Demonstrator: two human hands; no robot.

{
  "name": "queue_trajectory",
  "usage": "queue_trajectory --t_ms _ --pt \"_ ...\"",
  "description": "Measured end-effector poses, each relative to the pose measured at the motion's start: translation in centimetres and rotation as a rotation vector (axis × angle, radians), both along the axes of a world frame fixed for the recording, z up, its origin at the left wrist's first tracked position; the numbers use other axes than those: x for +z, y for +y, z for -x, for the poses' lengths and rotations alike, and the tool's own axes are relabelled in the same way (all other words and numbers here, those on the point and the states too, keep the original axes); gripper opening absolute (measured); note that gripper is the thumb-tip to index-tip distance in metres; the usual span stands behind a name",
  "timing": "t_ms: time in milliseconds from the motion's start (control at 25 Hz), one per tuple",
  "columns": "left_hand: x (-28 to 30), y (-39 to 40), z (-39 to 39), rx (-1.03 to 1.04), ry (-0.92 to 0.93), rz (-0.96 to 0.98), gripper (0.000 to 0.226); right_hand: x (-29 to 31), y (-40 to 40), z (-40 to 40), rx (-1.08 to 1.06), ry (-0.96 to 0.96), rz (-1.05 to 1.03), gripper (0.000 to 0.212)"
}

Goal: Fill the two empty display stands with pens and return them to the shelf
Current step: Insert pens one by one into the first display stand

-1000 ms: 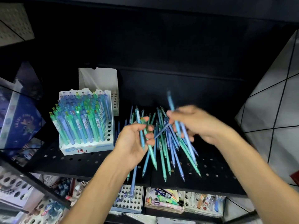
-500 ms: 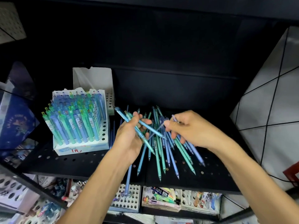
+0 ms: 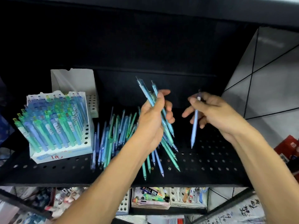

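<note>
Left hand (image 3: 152, 120) grips a small bunch of translucent blue and teal plastic pens (image 3: 159, 109), tips down; right hand (image 3: 210, 112) pinches one pale lilac pen (image 3: 195, 125) upright. Below them, the loose heap of blue-green pens (image 3: 113, 136) lies on the black perforated metal shelf (image 3: 210, 159). The white perforated stand (image 3: 63, 139) at left looks full; a second white stand (image 3: 92, 102) behind shows bare holes, so I'd call it halfway

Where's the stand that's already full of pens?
In the head view, the full stand sits at the shelf's left end, left of the loose pens.
</note>
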State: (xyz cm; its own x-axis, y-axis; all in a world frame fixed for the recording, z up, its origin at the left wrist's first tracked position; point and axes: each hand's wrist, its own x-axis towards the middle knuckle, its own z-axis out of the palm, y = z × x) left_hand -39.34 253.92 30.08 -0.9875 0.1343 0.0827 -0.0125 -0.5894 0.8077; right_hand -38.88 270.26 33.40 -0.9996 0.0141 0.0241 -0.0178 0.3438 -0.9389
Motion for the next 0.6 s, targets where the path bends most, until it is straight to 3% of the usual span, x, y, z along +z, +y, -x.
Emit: queue_trajectory --t_ms 160,320,440,600 --pt "-1.8 3.8 -0.3 -0.098 -0.033 0.213 0.019 -0.1 -0.2 0.0 -0.047 0.149 0.093 0.013" --pt "-2.4 3.2 -0.8 -0.243 -0.057 0.223 0.008 -1.6 -1.6 0.0 -0.023 0.215 -0.009 0.011" --pt "-2.5 1.8 -0.6 -0.11 0.02 0.44 0.01 -1.7 -2.4 0.4 0.061 0.222 -0.114 0.018" --pt "-2.8 1.6 -0.1 -0.03 0.073 0.411 0.019 0.0 -1.9 0.6 0.035 0.211 -0.031 0.009"
